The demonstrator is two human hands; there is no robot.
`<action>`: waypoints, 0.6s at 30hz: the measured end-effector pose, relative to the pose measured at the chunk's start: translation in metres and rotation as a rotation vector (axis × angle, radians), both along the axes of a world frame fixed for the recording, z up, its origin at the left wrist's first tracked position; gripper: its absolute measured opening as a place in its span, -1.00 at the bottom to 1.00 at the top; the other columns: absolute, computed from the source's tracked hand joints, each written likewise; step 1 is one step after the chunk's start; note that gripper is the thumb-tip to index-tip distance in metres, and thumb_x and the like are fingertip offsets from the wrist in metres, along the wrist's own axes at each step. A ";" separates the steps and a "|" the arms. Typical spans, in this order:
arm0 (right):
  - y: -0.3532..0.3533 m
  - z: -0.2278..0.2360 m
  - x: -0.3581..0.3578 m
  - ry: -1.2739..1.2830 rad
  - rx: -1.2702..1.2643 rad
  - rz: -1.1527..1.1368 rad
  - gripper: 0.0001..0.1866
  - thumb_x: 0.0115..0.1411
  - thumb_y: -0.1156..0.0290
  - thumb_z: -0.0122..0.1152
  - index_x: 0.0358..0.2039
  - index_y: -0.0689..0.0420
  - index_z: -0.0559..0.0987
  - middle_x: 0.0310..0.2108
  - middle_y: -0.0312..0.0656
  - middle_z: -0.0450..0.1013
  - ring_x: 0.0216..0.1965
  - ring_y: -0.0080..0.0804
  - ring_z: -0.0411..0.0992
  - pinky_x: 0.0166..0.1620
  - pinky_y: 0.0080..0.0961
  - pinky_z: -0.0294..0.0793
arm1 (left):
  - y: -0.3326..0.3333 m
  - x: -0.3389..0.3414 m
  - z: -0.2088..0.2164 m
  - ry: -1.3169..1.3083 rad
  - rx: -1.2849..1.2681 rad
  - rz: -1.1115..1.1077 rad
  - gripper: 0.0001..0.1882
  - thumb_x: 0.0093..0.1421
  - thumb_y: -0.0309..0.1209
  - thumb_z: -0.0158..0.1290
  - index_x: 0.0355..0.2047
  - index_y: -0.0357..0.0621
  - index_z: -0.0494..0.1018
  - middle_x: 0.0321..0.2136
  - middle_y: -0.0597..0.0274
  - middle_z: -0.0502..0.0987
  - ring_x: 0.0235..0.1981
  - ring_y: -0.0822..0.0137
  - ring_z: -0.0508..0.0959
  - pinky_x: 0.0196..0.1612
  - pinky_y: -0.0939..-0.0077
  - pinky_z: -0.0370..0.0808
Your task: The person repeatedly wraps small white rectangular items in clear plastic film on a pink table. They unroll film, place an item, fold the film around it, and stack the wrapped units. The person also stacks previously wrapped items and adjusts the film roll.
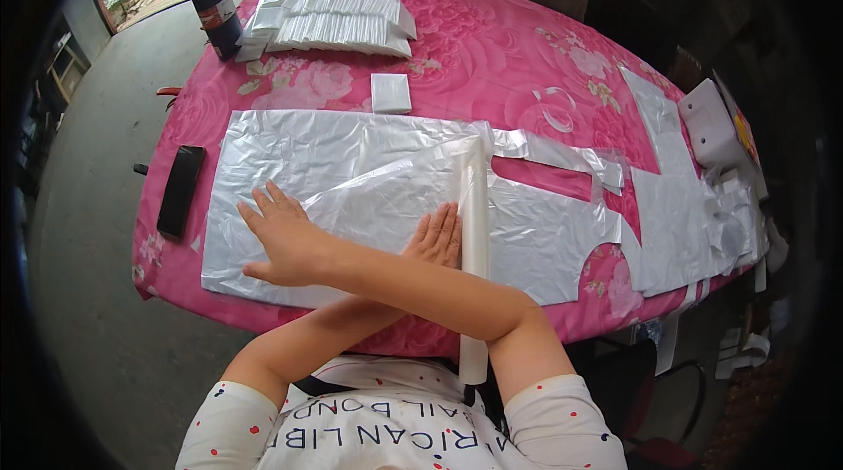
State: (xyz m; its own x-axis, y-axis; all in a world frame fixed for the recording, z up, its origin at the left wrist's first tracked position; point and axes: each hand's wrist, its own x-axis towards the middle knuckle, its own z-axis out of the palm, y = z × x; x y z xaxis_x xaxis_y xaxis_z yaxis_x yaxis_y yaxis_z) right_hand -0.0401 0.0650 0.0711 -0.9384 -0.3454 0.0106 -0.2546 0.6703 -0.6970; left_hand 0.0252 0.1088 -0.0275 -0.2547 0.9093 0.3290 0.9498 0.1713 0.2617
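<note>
My forearms cross, the right one over the left. My right hand [281, 239], fingers spread, rests on the left part of a thin white plastic apron [263, 149] laid out on the table. My left hand [434, 238] lies flat on the same apron, fingers stretched out, next to a long pale tube [474, 233]. The tube lies across the apron and juts past the near table edge. Creases run through the plastic from the tube's far end toward my right hand. Cut-outs and narrow straps [562, 155] show at the apron's right end.
A pink flowered cloth [492, 31] covers the table. Beyond the apron are a folded white plastic packet [391, 93], stacked packets [342, 26] and a dark bottle [214, 9]. A black phone [182, 191] lies left. More plastic sheets [672, 224] and a white container [709, 123] are right.
</note>
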 end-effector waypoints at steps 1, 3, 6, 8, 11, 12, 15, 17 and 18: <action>0.018 0.005 0.020 0.085 0.005 0.052 -0.21 0.04 0.16 0.20 0.20 0.25 0.11 0.24 0.21 -0.11 0.30 0.13 -0.25 0.26 -0.07 -0.11 | 0.000 0.000 0.005 -0.016 0.029 -0.019 -0.33 0.08 -0.34 -0.24 0.16 -0.51 -0.01 0.21 -0.29 -0.04 0.28 -0.14 -0.09 0.28 0.10 -0.11; 0.051 0.009 0.065 0.304 -0.046 -0.024 -0.31 0.03 0.22 0.20 0.14 0.23 0.23 0.21 0.13 0.02 0.29 0.09 -0.17 0.25 -0.11 -0.06 | -0.007 -0.009 0.018 -0.204 0.195 0.022 -0.37 0.07 -0.40 -0.19 0.15 -0.47 0.04 0.18 -0.28 0.03 0.26 -0.10 0.00 0.25 0.12 -0.01; 0.103 0.017 0.119 0.451 0.087 -0.238 -0.43 0.00 0.32 0.22 0.04 0.21 0.36 0.15 0.02 0.16 0.23 0.00 0.02 0.21 -0.16 0.04 | -0.008 -0.041 0.046 -0.639 0.401 0.024 -0.43 0.08 -0.45 -0.13 0.12 -0.42 0.12 0.13 -0.22 0.16 0.20 -0.01 0.15 0.20 0.19 0.12; 0.136 0.008 0.152 0.486 0.149 -0.369 -0.49 0.02 0.32 0.20 0.00 0.19 0.39 0.12 -0.02 0.22 0.19 -0.04 0.11 0.17 -0.22 0.13 | 0.013 -0.067 0.057 -1.073 0.538 0.020 -0.48 0.12 -0.40 -0.12 0.08 -0.41 0.17 0.08 -0.12 0.25 0.14 0.10 0.26 0.18 0.26 0.18; 0.165 -0.011 0.182 0.415 0.207 -0.467 -0.52 0.05 0.31 0.18 -0.02 0.21 0.40 0.09 -0.02 0.25 0.15 -0.03 0.16 0.15 -0.23 0.18 | 0.057 -0.090 0.075 -1.708 0.645 0.111 -0.48 0.21 -0.27 -0.17 0.07 -0.44 0.16 0.04 -0.04 0.29 0.11 0.17 0.29 0.18 0.33 0.19; 0.171 -0.017 0.188 0.381 0.213 -0.490 -0.53 0.06 0.30 0.18 -0.02 0.21 0.41 0.08 -0.02 0.26 0.14 -0.02 0.17 0.14 -0.23 0.19 | 0.066 -0.094 0.080 -1.894 0.652 0.153 -0.46 0.24 -0.23 -0.19 0.07 -0.45 0.15 0.04 -0.03 0.28 0.11 0.18 0.28 0.18 0.34 0.19; 0.182 -0.025 0.198 0.317 0.204 -0.469 -0.52 0.07 0.29 0.16 0.00 0.21 0.39 0.10 -0.03 0.24 0.16 -0.01 0.15 0.16 -0.24 0.17 | 0.085 -0.099 0.071 -2.137 0.476 0.339 -0.41 0.28 -0.15 -0.26 0.06 -0.50 0.10 0.04 -0.08 0.25 0.11 0.17 0.27 0.19 0.34 0.18; 0.186 -0.027 0.202 0.308 0.216 -0.434 -0.50 0.10 0.24 0.13 0.03 0.20 0.37 0.12 -0.03 0.22 0.18 -0.03 0.13 0.17 -0.24 0.15 | 0.086 -0.104 0.056 -2.251 0.418 0.319 -0.41 0.28 -0.12 -0.27 0.04 -0.51 0.09 0.04 -0.13 0.22 0.10 0.15 0.26 0.20 0.33 0.19; 0.188 -0.028 0.202 0.304 0.220 -0.412 -0.49 0.11 0.21 0.11 0.04 0.20 0.37 0.13 -0.03 0.21 0.19 -0.03 0.12 0.17 -0.24 0.15 | 0.084 -0.106 0.048 -2.264 0.417 0.315 -0.42 0.28 -0.13 -0.25 0.03 -0.51 0.11 0.02 -0.12 0.24 0.09 0.15 0.28 0.19 0.34 0.21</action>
State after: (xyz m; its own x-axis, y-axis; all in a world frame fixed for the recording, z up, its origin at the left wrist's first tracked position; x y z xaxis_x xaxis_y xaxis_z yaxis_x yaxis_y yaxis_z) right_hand 0.1623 0.2529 0.0430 -0.9623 0.0251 0.2708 -0.1081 0.8784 -0.4656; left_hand -0.0805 0.1930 0.0208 -0.4179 0.7656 -0.4892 -0.8406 -0.1215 0.5279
